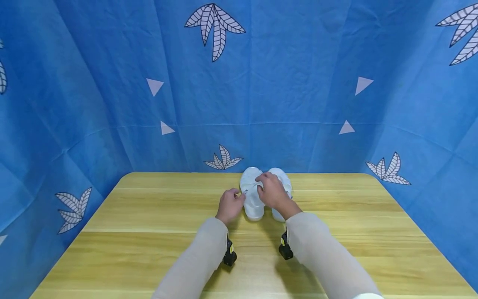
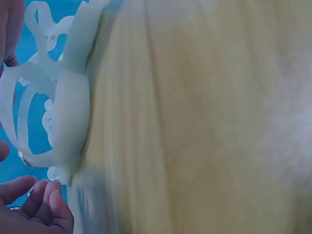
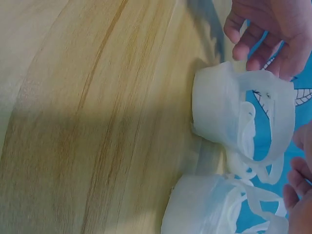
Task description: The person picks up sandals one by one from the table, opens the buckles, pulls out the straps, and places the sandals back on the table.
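A pair of white sandals (image 1: 261,193) sits side by side at the far middle of the wooden table (image 1: 149,232) — the right hand (image 1: 274,192) lies over their straps, covering them, its grip impossible to tell. The left hand (image 1: 230,205) rests just beside — fingers loosely curled, holding nothing. Blue leaf-print cloth (image 1: 112,83) surrounds the table.

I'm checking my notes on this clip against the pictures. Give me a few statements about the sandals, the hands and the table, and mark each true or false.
1. A pair of white sandals lies on a wooden table. True.
2. The sandals sit at the near edge of the table, close to the person. False: they lie toward the far edge, near the blue backdrop.
3. The right hand rests on top of the sandals. True.
4. The left hand lies flat on the table, far from the sandals. False: it is beside the left sandal, with curled fingers at its strap.
5. The backdrop is plain red. False: it is blue with white leaves and triangles.
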Tool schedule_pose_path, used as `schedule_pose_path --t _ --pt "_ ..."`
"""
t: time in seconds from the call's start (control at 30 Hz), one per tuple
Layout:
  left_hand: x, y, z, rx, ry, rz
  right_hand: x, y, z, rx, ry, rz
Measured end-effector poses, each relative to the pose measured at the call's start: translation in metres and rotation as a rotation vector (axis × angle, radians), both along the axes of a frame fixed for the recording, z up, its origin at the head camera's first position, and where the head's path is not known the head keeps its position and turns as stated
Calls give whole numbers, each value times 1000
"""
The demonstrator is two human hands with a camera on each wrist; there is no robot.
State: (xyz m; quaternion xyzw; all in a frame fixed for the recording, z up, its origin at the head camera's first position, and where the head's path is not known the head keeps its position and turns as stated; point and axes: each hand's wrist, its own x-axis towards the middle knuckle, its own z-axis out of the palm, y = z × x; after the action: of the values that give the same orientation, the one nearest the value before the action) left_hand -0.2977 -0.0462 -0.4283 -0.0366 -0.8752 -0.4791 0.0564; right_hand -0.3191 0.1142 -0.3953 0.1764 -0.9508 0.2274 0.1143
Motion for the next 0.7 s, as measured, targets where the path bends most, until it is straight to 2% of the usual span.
schedule_pose_path --t 0.27,0.47,0.7 --pt "-1 3 -11 33 -47 21 -2 -3 -4 141 -22 -92" --pt "-2 5 -11 46 -38 35 -4 -5 -5 160 -43 -126" --pt "-3 8 -8 55 -62 45 -6 -6 -2 149 -42 -183"
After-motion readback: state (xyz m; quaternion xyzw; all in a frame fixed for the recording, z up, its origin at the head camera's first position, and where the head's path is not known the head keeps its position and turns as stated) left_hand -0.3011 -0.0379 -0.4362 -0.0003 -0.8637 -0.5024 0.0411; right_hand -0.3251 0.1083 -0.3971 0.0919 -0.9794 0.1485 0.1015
